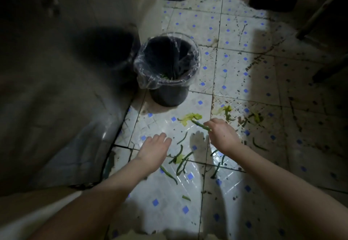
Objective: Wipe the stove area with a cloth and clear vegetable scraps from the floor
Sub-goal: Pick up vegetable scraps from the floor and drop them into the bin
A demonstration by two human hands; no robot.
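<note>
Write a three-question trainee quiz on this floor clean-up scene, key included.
1. True or false: the right hand pinches a green stem.
2. The bin stands: A) upright on the floor, B) tipped on its side, C) upside down.
3. Fill in: the left hand holds ____.

Key: 1 true; 2 A; 3 nothing.
</note>
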